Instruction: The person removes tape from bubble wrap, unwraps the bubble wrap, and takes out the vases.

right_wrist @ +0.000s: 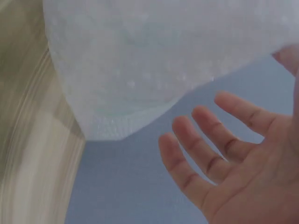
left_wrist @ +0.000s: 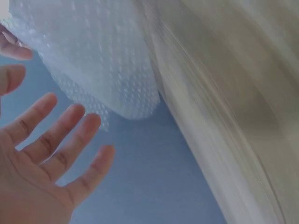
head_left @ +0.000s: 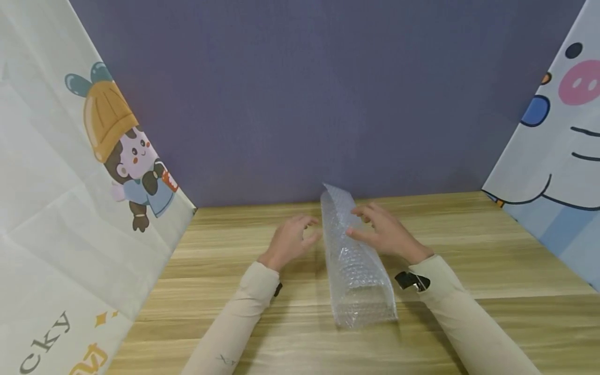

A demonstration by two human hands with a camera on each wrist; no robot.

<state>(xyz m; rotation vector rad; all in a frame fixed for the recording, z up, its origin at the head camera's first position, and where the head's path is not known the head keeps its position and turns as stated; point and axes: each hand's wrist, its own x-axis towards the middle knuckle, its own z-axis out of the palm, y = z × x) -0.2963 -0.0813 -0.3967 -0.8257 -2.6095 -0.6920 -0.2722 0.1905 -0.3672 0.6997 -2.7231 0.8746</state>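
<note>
Head view: a bubble wrap sleeve (head_left: 354, 255) lies lengthwise on the wooden table (head_left: 469, 271), about in the middle, its far end lifted a bit toward the purple wall (head_left: 304, 94). The left hand (head_left: 290, 240) is just beside the wrap on its left side, fingers relaxed and a little curled, holding nothing; I cannot tell if the fingertips touch the wrap. The right hand (head_left: 386, 233) is at the right side of the wrap, near its far end, fingers loosely spread; the thumb and one finger seem to rest on the plastic, but a real pinch is not clear. Both arms wear light beige sleeves (head_left: 244, 312), and a small black clip (head_left: 411, 280) sits at the right wrist. Cartoon-print sheets stand at both sides, left one (head_left: 70, 208) w/ a figure in a yellow hat, right one (head_left: 558, 140) w/ a pink-nosed face. Left wrist view: left hand (left_wrist: 44, 163) open, fingers spread, apart from the wrap (left_wrist: 98, 60) above it; the table (left_wrist: 233, 116) is blurred at right. Right wrist view: right hand (right_wrist: 238, 154) open w/ fingers spread, the wrap (right_wrist: 154, 60) above them, fingers not closed around it.
</note>
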